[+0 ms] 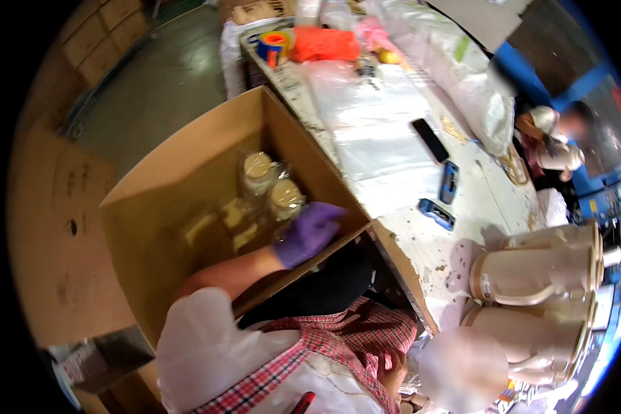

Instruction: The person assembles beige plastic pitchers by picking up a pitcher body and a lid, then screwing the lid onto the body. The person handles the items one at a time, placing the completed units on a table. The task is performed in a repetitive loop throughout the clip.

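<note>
My left hand (pixel 309 236), in a purple glove, reaches into a tall open cardboard box (pixel 169 176). It is beside a round-topped container (pixel 286 199) wrapped in clear plastic; motion smears its fingers, so its hold is unclear. A second wrapped container (pixel 257 165) with a tan round top stands just behind. Low down by my checked apron, my bare right hand (pixel 392 372) shows only in part, its fingers curled next to crumpled clear plastic (pixel 410 376). What it holds is hidden.
On the white table (pixel 421 259) lie clear plastic sheets (pixel 366 131), a phone (pixel 430 140), two small blue tools (pixel 448 183), tape (pixel 274 45) and a red bag (pixel 324 43). Large beige jugs (pixel 531 269) stand at right. Another person (pixel 555 141) works beyond. Cartons (pixel 69 234) flank the left.
</note>
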### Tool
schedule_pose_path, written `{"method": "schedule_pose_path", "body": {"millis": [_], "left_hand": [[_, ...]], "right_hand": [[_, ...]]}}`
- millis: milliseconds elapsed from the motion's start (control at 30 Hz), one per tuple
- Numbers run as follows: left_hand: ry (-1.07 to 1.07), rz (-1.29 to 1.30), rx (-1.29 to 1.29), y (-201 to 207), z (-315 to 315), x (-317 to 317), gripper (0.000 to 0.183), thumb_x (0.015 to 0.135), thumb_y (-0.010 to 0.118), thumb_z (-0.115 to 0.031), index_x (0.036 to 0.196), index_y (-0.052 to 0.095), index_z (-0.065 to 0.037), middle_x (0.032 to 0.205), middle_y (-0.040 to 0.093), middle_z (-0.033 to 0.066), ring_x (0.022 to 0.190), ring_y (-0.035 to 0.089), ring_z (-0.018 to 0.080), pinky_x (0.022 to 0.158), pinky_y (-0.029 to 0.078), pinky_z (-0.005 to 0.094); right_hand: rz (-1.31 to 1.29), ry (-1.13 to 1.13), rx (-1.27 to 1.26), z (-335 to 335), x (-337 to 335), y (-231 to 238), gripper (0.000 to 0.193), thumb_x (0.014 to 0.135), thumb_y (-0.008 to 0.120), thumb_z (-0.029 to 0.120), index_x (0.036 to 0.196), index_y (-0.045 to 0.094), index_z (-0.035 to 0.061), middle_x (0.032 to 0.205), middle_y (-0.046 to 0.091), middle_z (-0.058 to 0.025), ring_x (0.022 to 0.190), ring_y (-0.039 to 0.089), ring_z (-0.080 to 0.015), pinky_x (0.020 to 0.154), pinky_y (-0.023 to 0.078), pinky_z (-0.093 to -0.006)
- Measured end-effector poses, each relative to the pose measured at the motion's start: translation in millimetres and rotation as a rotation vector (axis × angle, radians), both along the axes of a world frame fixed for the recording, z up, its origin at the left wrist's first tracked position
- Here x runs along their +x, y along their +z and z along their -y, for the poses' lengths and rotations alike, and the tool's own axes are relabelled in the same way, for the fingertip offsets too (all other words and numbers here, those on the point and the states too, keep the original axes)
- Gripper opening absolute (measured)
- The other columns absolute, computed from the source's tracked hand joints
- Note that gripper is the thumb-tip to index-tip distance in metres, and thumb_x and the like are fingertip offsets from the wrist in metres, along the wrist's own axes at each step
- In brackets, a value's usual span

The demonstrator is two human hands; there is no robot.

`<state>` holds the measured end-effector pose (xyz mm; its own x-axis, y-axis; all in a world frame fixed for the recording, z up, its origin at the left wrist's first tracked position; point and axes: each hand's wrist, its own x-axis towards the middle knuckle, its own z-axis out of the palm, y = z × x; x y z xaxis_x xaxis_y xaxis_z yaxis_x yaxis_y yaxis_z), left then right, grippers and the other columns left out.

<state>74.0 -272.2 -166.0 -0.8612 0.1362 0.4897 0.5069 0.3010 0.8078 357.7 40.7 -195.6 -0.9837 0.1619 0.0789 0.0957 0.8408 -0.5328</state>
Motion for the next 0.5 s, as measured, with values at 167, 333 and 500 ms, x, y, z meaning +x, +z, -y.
{"method": "schedule_pose_path", "body": {"millis": [167, 333, 500], "left_hand": [[0.277, 0.481, 0.552, -48, 75, 10, 0.023, 0.091, 0.052, -0.003, 0.113, 0.058, 0.0, 0.101, 0.06, 0.0048, 0.093, 0.057, 0.0124, 0.088, 0.045, 0.0259], [0.006, 0.429, 0.169, -1, 10, 38, 0.016, 0.088, 0.056, -0.004, 0.103, 0.06, -0.003, 0.092, 0.06, 0.0053, 0.084, 0.057, 0.0148, 0.077, 0.046, 0.0277], [-0.314, 0.149, -0.033, 9, -17, 47, 0.018, 0.082, 0.061, -0.005, 0.1, 0.062, -0.002, 0.093, 0.062, 0.015, 0.086, 0.062, 0.0305, 0.079, 0.05, 0.0372]], "right_hand": [[-0.102, 0.047, -0.106, 9, -150, 28, 0.016, 0.083, 0.066, 0.01, 0.097, 0.064, 0.0033, 0.092, 0.063, -0.0163, 0.085, 0.061, -0.0362, 0.074, 0.05, -0.0399], [-0.47, 0.234, -0.074, 7, -372, 47, 0.029, 0.08, 0.067, 0.011, 0.106, 0.059, 0.0016, 0.101, 0.06, -0.0176, 0.096, 0.057, -0.0363, 0.08, 0.048, -0.0403], [-0.458, 0.143, 0.175, -13, -547, 6, 0.048, 0.074, 0.074, 0.022, 0.112, 0.055, -0.0006, 0.115, 0.055, -0.0204, 0.109, 0.05, -0.0377, 0.091, 0.044, -0.042]]}}
